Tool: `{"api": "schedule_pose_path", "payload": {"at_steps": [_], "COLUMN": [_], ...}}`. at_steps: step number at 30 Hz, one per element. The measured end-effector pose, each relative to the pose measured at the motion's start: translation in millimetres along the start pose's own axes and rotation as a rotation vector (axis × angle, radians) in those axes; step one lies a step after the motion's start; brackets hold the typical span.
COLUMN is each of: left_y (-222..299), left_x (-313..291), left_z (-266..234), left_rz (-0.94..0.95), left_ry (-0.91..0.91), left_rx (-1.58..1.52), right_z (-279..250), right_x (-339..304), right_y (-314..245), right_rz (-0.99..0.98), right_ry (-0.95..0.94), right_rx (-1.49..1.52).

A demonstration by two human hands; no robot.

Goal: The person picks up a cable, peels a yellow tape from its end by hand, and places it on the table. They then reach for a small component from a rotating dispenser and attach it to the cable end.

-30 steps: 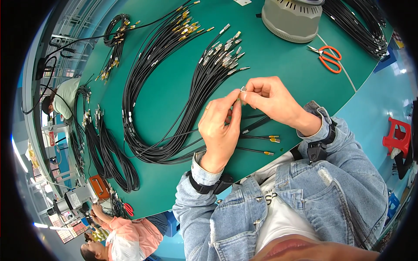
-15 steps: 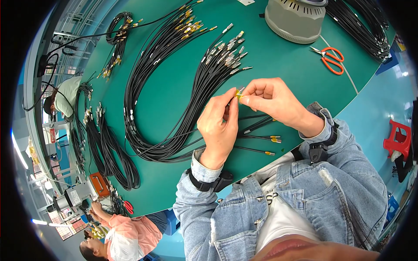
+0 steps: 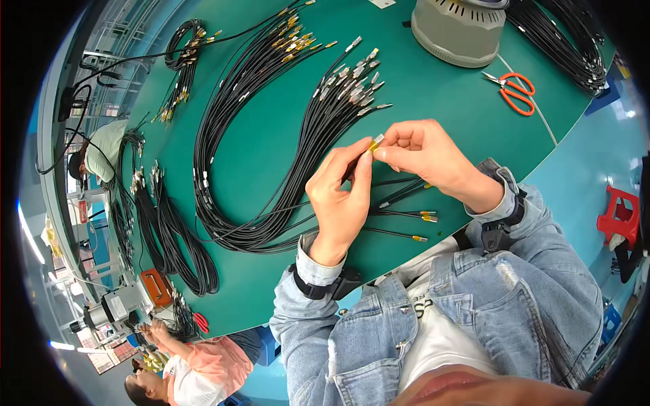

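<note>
Between my two hands is a small cable connector (image 3: 377,141) with a silver end and a yellow band. My left hand (image 3: 338,196) pinches it from below between thumb and forefinger. My right hand (image 3: 430,159) is closed, its thumb and forefinger pressed together against the connector's right side. Just beyond my hands, a thick bundle of black cables (image 3: 298,169) fans out into several silver connector ends. Loose cables with yellow-and-silver ends (image 3: 428,216) lie below my right hand. Part of the held cable is hidden by my left hand.
Orange-handled scissors (image 3: 516,93) lie on the green table (image 3: 447,101) at the right, near a grey vented device (image 3: 459,34). More black cable coils (image 3: 562,47) sit at the far right and left. A co-worker (image 3: 203,365) works at the lower left. A red stool (image 3: 617,213) stands on the floor.
The connector between my fingers has turned, so its silver end and yellow band show more plainly. My hands have barely shifted. The co-worker's arms have moved.
</note>
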State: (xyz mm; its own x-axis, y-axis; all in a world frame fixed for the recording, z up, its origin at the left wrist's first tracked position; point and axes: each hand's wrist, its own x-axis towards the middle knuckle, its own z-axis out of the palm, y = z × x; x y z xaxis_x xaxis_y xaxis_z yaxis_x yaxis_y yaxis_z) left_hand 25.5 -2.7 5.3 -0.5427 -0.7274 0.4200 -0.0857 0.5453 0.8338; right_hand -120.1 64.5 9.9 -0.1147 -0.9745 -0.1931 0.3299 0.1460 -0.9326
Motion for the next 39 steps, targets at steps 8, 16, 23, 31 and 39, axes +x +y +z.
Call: {"api": "schedule_pose_path", "payload": {"at_steps": [8, 16, 23, 31, 39], "left_y": [10, 14, 20, 12, 14], "left_x": [1, 4, 10, 0, 0], "left_z": [-5, -9, -16, -6, -5], "left_rz": [-0.348, -0.312, -0.089, -0.139, -0.149], "left_ry": [-0.022, -0.046, -0.122, -0.007, -0.033], "left_rx": [-0.276, -0.067, 0.189, 0.172, 0.164], "right_z": [-1, -2, -3, 1, 0], "right_x": [0, 3, 3, 0, 1], "right_y": [2, 8, 7, 1, 3], "right_rz": [-0.040, -0.062, -0.061, -0.082, -0.079], "right_ry": [0.009, -0.022, -0.020, -0.022, -0.010], "right_rx": [-0.052, -0.048, -0.041, -0.027, -0.011]}}
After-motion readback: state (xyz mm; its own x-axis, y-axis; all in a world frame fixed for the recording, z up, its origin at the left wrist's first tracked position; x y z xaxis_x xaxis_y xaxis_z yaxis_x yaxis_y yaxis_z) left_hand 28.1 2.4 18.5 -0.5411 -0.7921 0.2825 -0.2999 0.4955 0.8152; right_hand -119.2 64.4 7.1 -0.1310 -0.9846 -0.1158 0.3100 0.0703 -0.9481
